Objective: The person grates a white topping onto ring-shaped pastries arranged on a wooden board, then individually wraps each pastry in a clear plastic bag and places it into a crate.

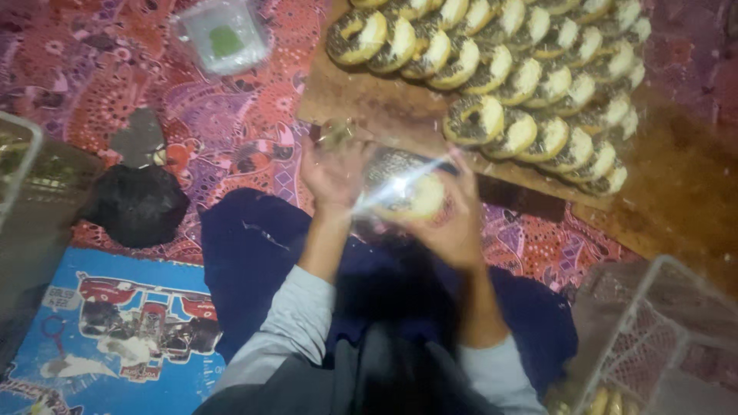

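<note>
Head view, dim light, some motion blur at centre frame.

Both hands are raised together just above centre. The right hand (pixel 453 219) is curled around a doughnut (pixel 407 192) with dark sprinkles and a pale half, wrapped in shiny clear plastic; fingers are closed on its right and lower edge. The left hand (pixel 334 173) is up at the wrapper's left side, palm toward the camera, fingers partly bent; whether it actually pinches the plastic is blurred, cannot tell.

Just beyond the hands, upper centre to upper right, a brown board (pixel 369 104) carries overlapping rows of similar doughnuts (pixel 538 84), unwrapped.

Upper left: a clear plastic bag (pixel 223 34) with something green inside, lying on red-purple patterned cloth (pixel 100 77). Left of centre: a crumpled black bag (pixel 137 204). Lower left: a blue printed mat (pixel 115 330). Lower right: a clear plastic container (pixel 653 330), rim visible. Left edge: another clear container (pixel 19 165), partly in frame.
</note>
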